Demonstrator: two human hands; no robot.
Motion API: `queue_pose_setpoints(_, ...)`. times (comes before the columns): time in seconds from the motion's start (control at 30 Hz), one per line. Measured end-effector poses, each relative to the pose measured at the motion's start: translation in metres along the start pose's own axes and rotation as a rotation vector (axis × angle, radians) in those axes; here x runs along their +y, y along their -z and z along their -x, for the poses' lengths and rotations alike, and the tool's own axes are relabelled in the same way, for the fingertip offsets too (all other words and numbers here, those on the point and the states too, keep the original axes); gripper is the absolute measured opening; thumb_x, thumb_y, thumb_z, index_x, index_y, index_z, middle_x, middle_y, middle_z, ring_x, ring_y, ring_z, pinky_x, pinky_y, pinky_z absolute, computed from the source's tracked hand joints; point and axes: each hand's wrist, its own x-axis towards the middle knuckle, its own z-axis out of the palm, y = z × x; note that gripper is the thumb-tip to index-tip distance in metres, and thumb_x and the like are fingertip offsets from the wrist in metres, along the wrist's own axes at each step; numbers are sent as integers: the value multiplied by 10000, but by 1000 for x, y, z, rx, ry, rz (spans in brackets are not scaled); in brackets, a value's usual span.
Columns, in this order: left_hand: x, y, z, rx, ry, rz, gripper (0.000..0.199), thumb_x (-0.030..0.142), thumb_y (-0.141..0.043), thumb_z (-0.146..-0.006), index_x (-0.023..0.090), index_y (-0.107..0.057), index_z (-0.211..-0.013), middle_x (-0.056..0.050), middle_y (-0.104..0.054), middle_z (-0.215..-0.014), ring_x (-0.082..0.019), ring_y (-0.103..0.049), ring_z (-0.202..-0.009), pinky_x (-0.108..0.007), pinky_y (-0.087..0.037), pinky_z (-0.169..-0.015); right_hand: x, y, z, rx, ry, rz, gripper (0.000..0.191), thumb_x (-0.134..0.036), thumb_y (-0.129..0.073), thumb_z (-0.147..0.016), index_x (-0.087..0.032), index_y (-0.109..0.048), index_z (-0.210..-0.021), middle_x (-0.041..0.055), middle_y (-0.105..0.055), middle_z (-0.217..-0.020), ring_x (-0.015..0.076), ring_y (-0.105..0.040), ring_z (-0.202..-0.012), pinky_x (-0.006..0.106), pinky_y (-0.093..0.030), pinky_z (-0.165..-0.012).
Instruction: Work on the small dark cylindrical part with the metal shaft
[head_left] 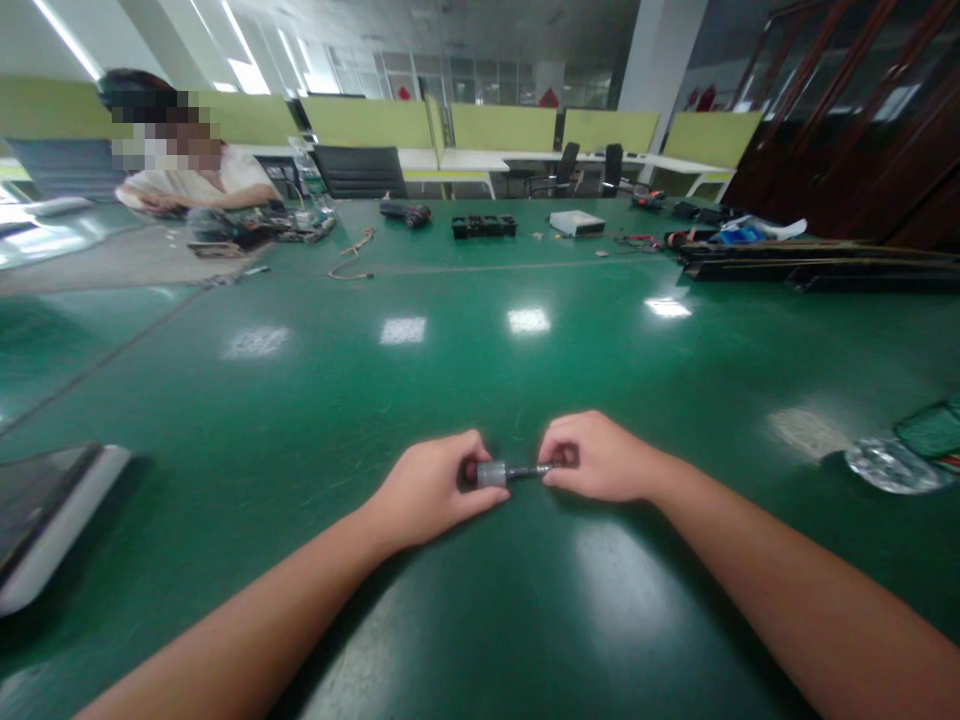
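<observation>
Just above the green table [450,380], in front of me, a small grey cylinder [492,474] with a thin dark rod [523,472] lies level between my two hands. My left hand [424,490] is closed around the cylinder's left end, thumb along its near side. A dark reddish bit shows at that end, partly covered by the fingers. Thumb and fingers of my right hand [600,458] pinch the rod's right end, where a small dark piece shows inside the grip. The exact kind of this part is too small to make out.
At the left edge lies a flat dark device with a pale rim [67,520]. A shiny crumpled foil-like thing [896,467] lies at right. Along the far side are a black box-like part [484,226], a white box [576,222] and long dark strips [817,265]. Another person [202,180] sits far left.
</observation>
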Motion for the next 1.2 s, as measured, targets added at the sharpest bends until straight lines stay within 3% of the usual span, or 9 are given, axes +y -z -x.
queue_pose_setpoints(0.4, -2, -1, 0, -4, -10, -5, 340, 524, -705, -791, 215, -607, -892, 22, -679, -786, -163, -617, -678, -253, -389, -613, 8, 9, 1, -16, -29, 29, 89, -164, -749, -718, -173, -722, -803, -8, -657, -773, 104, -588, -666, 220, -428, -613)
queue_pose_setpoints(1.2, -3, 0, -1, -6, -3, 0, 338, 525, -703, -786, 220, -608, -894, 24, -671, -772, -161, -609, -667, -252, -385, -604, 3, 7, 0, -24, 18, 34, 73, -191, -751, -748, -174, -737, -818, 11, -674, -797, 124, -601, -716, 244, -438, -664)
